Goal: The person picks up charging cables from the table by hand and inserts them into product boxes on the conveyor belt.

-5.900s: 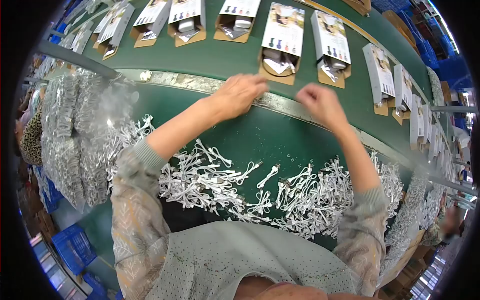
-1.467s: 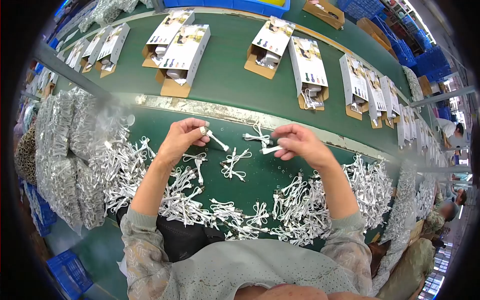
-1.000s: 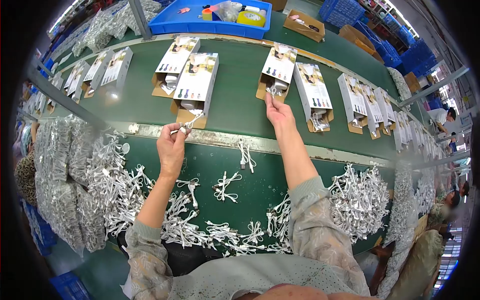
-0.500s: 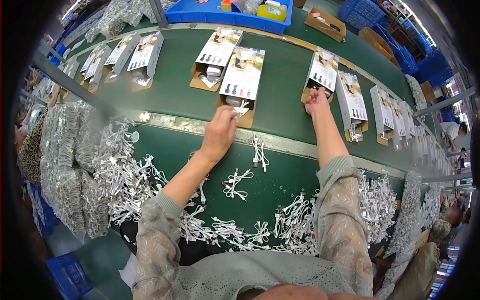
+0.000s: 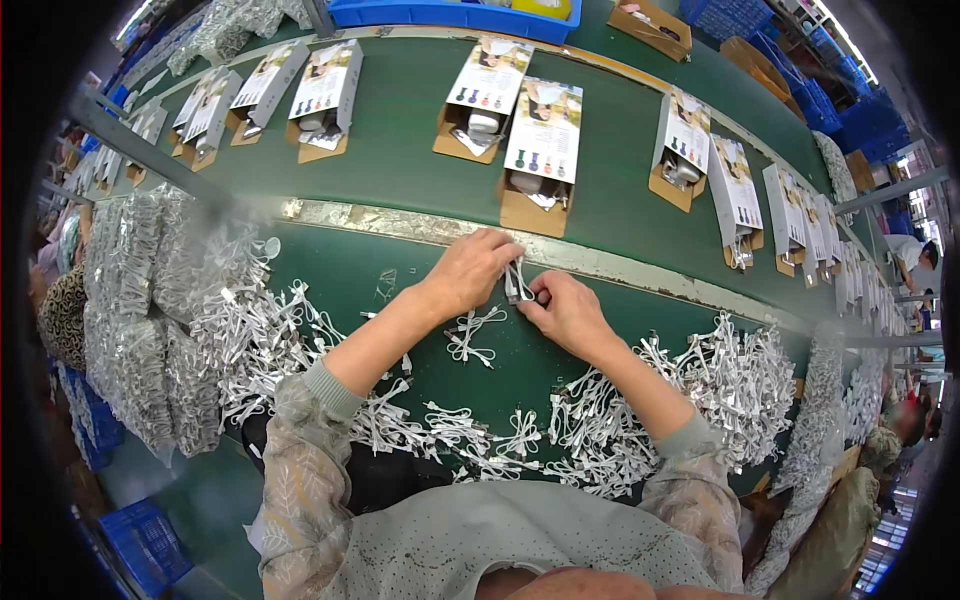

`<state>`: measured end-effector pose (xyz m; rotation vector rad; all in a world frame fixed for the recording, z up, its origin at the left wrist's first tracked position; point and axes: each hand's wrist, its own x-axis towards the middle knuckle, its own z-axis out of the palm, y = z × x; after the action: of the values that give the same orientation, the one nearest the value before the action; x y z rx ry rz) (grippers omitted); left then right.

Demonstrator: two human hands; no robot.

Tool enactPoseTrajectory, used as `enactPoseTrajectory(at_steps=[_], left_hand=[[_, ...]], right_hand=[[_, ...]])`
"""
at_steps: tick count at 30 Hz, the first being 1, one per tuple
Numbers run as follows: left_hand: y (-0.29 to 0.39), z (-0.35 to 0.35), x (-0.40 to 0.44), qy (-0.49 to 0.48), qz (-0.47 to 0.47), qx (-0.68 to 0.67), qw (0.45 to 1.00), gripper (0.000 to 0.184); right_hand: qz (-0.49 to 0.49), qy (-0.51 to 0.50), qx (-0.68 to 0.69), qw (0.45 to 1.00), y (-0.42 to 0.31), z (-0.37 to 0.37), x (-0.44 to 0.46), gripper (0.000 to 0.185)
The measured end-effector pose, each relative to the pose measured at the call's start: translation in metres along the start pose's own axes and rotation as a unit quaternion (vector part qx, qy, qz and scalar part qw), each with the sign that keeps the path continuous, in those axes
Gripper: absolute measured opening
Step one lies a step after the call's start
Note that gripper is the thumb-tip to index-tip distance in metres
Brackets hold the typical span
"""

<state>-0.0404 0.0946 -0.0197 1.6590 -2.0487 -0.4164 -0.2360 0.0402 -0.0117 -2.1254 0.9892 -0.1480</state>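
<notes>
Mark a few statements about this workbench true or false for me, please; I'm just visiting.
1. The left hand and right hand are both at one white cable bundle. True.
2. The right hand is inside a box. False: it is over the green worktop.
3. A blue tray stands beyond the boxes. True.
4. Every box is sealed shut. False: the nearest box has its brown flap open.
5. A heap of white cables lies to the person's right. True.

Both hands (image 5: 472, 272) moved from boxes (image 5: 543, 125) to, seemingly, one cable (image 5: 514, 284).
</notes>
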Motion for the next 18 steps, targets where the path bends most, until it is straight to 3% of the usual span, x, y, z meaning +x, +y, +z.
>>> enactPoseTrajectory(at_steps=[3,5,7,10,13,14,18], left_hand=[[-0.006,-0.005,-0.015,0.000,-0.032,0.051,0.998,0.023],[-0.010,-0.015,-0.030,0.011,-0.089,0.031,0.996,0.017],[-0.010,-0.028,-0.041,0.001,-0.169,0.003,0.986,0.015],[-0.007,-0.044,-0.052,-0.006,-0.279,-0.055,0.959,0.017],[-0.018,-0.046,-0.066,0.061,-0.313,-0.148,0.936,0.021],[-0.020,-0.047,-0.068,0.075,-0.331,-0.185,0.922,0.021],[-0.030,-0.053,-0.067,0.121,-0.368,-0.273,0.880,0.022]], right_hand=[[0.041,-0.018,0.016,0.999,0.003,-0.010,0.001,0.033],[0.125,-0.054,0.200,0.970,0.009,-0.019,0.006,0.031],[0.183,-0.119,0.420,0.881,0.000,-0.031,0.018,0.025],[0.161,-0.096,0.667,0.721,0.017,-0.006,0.065,0.015],[0.209,0.019,0.785,0.583,-0.009,0.000,0.113,0.010],[0.205,0.030,0.805,0.556,-0.002,0.005,0.136,0.008],[0.228,0.138,0.798,0.540,0.002,0.012,0.205,0.008]])
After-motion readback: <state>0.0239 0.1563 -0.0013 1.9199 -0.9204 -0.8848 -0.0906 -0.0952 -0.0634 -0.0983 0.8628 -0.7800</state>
